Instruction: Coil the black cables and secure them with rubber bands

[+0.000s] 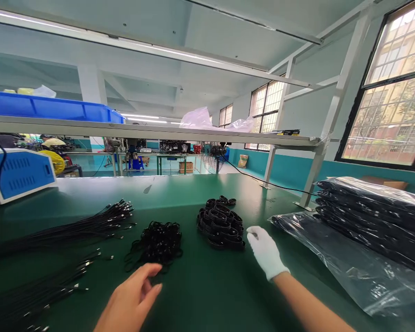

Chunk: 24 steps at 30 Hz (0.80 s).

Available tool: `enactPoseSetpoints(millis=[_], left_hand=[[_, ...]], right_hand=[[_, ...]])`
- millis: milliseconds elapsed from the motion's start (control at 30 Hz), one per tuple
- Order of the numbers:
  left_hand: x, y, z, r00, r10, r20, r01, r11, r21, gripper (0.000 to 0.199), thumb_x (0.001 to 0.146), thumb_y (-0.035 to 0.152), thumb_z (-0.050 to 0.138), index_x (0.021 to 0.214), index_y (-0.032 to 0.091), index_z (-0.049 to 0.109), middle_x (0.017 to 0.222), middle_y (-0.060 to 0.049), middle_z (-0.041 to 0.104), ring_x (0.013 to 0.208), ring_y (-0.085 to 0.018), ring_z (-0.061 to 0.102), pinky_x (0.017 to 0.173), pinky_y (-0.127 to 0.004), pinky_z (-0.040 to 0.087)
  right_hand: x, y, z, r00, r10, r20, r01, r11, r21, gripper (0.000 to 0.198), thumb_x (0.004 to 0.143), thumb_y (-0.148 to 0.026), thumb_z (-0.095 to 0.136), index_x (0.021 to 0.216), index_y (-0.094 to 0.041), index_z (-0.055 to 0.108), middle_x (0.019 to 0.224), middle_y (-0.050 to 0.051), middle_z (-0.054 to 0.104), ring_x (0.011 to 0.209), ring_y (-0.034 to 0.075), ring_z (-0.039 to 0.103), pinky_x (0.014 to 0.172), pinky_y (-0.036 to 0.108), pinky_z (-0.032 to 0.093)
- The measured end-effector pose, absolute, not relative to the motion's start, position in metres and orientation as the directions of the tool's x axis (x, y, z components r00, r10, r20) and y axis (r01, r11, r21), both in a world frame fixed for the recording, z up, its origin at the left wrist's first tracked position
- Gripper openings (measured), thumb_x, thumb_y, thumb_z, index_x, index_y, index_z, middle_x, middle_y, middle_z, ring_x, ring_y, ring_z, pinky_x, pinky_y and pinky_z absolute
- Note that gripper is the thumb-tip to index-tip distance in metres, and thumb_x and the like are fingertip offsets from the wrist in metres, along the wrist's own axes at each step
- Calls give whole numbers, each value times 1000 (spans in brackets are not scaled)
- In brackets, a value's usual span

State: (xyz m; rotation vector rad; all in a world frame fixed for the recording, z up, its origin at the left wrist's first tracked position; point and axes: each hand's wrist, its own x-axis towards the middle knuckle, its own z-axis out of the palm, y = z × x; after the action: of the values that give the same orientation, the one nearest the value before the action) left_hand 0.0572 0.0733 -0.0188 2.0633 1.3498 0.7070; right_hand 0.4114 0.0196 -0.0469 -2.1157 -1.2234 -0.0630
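My left hand (133, 297) is bare and low in the view, its thumb and forefinger apart with nothing visible between them. Just beyond its fingertips lies a tangled heap of thin black loops (159, 244) on the green tabletop (207, 290). A white glove covers my right hand (266, 251), whose fingers are curled inward. Whatever they hold, if anything, is hidden. Immediately left of the glove sits a pile of wider black coiled straps or bands (221, 226).
Bundled black cables (90, 223) with metal plug ends spread across the left. Clear plastic bags (370, 226) with black contents are stacked at right. A blue and white machine (20, 173) stands at the far left. Overhead, a shelf (159, 131) carries a blue bin (51, 108).
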Motion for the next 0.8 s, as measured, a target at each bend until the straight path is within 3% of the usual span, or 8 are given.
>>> enactPoseSetpoints(millis=[67, 167, 367, 567, 800], left_hand=[[93, 92, -14, 387, 918, 89, 601, -324, 731, 38, 71, 35, 56, 108, 24, 62, 73, -1, 68, 66, -21, 63, 63, -29, 46], [148, 116, -19, 401, 914, 59, 598, -310, 739, 60, 67, 31, 61, 125, 18, 51, 102, -11, 68, 78, -23, 65, 70, -31, 46], [231, 141, -37, 400, 916, -12, 679, -287, 675, 107, 52, 22, 76, 142, 14, 20, 137, -23, 44, 121, -36, 46, 88, -37, 40], [270, 150, -45, 449, 894, 8, 684, -349, 641, 106, 61, 16, 71, 144, 9, 6, 133, -23, 47, 123, -34, 44, 93, -36, 37], [311, 172, -53, 403, 915, -12, 712, -306, 632, 105, 65, 20, 74, 144, 11, 5, 132, -22, 46, 119, -35, 47, 92, -40, 41]], right_hand=[[396, 8, -57, 480, 806, 346, 830, -290, -476, 30, 87, -25, 32, 95, -22, 60, 91, 4, 62, 84, 18, 58, 76, 32, 45], [374, -2, -66, 321, 892, 318, 909, -195, -370, 26, 82, -20, 41, 92, -26, 64, 90, 2, 62, 85, 19, 55, 76, 31, 42], [360, 7, -61, 233, 927, 294, 961, -173, -216, 37, 81, -15, 44, 111, -31, 59, 90, 5, 58, 82, 21, 51, 74, 33, 38], [375, 22, -61, 254, 926, 278, 964, -217, -154, 35, 82, -19, 44, 112, -29, 59, 89, 8, 56, 82, 23, 50, 76, 36, 36], [423, 49, -67, 291, 915, 280, 954, -257, -153, 33, 85, -24, 42, 113, -28, 60, 93, 9, 56, 90, 24, 49, 79, 34, 34]])
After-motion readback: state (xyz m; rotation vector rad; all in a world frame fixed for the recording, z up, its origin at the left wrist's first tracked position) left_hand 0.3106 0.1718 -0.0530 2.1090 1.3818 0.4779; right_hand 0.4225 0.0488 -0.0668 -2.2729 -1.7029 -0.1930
